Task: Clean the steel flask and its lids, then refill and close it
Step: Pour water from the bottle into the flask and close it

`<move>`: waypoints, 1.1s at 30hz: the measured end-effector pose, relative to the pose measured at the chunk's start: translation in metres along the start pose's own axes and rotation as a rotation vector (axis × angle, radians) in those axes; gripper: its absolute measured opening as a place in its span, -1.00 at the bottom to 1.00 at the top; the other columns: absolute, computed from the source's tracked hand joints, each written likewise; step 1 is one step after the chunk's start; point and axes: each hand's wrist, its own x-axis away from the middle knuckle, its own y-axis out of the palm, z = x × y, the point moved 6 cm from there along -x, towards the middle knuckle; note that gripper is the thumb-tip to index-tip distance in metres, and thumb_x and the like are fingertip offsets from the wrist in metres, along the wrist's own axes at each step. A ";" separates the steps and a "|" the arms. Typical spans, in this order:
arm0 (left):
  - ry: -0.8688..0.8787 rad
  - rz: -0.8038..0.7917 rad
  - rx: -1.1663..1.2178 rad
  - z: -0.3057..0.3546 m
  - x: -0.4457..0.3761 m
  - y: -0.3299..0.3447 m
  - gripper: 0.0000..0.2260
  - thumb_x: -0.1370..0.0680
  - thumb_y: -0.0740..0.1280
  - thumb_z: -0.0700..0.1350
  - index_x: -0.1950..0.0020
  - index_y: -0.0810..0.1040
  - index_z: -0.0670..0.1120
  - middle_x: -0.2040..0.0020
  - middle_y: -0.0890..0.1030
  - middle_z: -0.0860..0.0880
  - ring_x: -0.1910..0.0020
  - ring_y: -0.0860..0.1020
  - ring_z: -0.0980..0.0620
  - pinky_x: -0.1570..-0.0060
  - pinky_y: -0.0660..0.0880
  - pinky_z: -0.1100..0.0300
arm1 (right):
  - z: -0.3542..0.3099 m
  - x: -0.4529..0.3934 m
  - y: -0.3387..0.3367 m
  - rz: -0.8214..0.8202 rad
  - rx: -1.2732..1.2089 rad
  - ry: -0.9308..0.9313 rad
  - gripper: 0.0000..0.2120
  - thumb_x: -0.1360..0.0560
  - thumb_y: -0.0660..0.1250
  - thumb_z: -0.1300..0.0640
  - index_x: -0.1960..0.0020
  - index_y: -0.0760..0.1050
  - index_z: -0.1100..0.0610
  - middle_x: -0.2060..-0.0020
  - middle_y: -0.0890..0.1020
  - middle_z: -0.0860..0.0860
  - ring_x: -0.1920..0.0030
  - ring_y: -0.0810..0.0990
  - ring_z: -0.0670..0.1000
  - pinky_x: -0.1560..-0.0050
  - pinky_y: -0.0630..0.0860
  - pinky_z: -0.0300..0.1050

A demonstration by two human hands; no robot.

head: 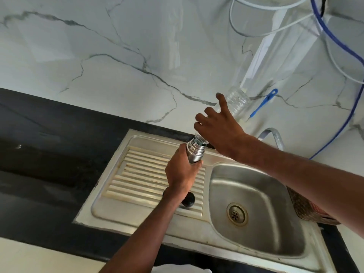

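My left hand (182, 172) grips the steel flask (195, 151) around its body and holds it upright over the drainboard, its threaded mouth uncovered. My right hand (216, 125) holds a clear plastic bottle (237, 101) tilted neck-down, its mouth touching the flask's opening. A black lid (188, 200) lies on the ribbed drainboard, partly behind my left wrist. Most of the flask's lower body is hidden by my fingers.
The steel sink basin (256, 203) with its drain (237, 213) sits to the right of the drainboard (137, 174). A tap (275, 136) curves behind my right forearm. Blue and white hoses (334, 40) hang on the marble wall. The black counter (49, 144) stretches left.
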 end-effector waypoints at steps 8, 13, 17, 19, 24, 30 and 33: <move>0.011 0.011 -0.006 -0.017 -0.014 -0.020 -0.54 -0.40 0.59 0.15 -0.19 0.50 0.10 -0.03 0.68 0.12 0.04 0.67 0.03 0.13 0.48 0.14 | -0.016 -0.021 -0.011 0.060 -0.035 0.048 -0.57 -0.43 0.43 0.19 -0.29 0.52 0.05 -0.29 0.45 0.04 -0.28 0.47 0.19 -0.51 -0.14 0.51; -0.037 0.044 0.036 -0.042 -0.024 -0.038 -0.55 -0.38 0.61 0.17 -0.12 0.51 0.10 0.03 0.69 0.13 0.11 0.66 0.06 0.11 0.57 0.11 | -0.008 -0.018 -0.006 0.077 -0.339 0.380 -0.38 -0.25 0.48 0.26 -0.29 0.48 0.02 -0.24 0.46 0.03 -0.25 0.50 0.15 -0.47 0.00 0.48; -0.040 0.064 0.070 -0.056 -0.027 -0.051 -0.53 -0.38 0.64 0.12 -0.18 0.53 0.09 0.00 0.69 0.14 0.11 0.62 0.14 0.05 0.60 0.10 | -0.026 -0.007 0.023 -0.013 -0.811 0.644 -0.30 -0.34 0.45 0.21 -0.44 0.37 -0.07 -0.30 0.45 -0.05 -0.31 0.50 0.12 -0.44 0.16 0.40; -0.062 0.086 0.088 -0.065 -0.029 -0.057 -0.51 -0.37 0.65 0.12 -0.20 0.53 0.09 -0.01 0.70 0.14 0.11 0.61 0.16 0.04 0.59 0.11 | -0.042 -0.003 0.038 0.005 -1.090 0.780 -0.31 -0.38 0.51 0.08 -0.46 0.37 -0.07 -0.33 0.49 -0.05 -0.31 0.51 0.11 -0.38 0.32 0.33; -0.098 0.140 0.103 -0.088 -0.032 -0.068 -0.48 -0.37 0.65 0.14 -0.23 0.53 0.10 -0.07 0.71 0.14 0.02 0.66 0.11 -0.01 0.59 0.10 | -0.093 -0.004 0.066 0.258 -1.695 0.983 -0.36 -0.33 0.64 0.02 -0.36 0.49 -0.05 -0.15 0.65 -0.10 -0.13 0.63 -0.05 -0.15 0.57 -0.02; -0.138 0.143 0.075 -0.110 -0.029 -0.066 -0.48 -0.37 0.66 0.10 -0.22 0.54 0.06 -0.06 0.70 0.12 0.04 0.65 0.08 0.06 0.49 0.16 | -0.135 0.011 0.082 0.409 -2.053 1.206 -0.50 -0.42 0.62 0.14 -0.30 0.52 0.06 -0.06 0.71 -0.04 0.05 0.66 -0.23 0.12 0.52 -0.41; -0.140 0.134 0.065 -0.118 -0.029 -0.059 -0.46 -0.37 0.66 0.10 -0.25 0.54 0.04 -0.09 0.71 0.10 0.00 0.66 0.07 -0.01 0.57 0.10 | -0.148 0.019 0.089 0.416 -2.142 1.244 -0.52 -0.42 0.62 0.17 -0.27 0.53 0.08 -0.06 0.71 -0.01 0.02 0.68 -0.17 0.10 0.55 -0.35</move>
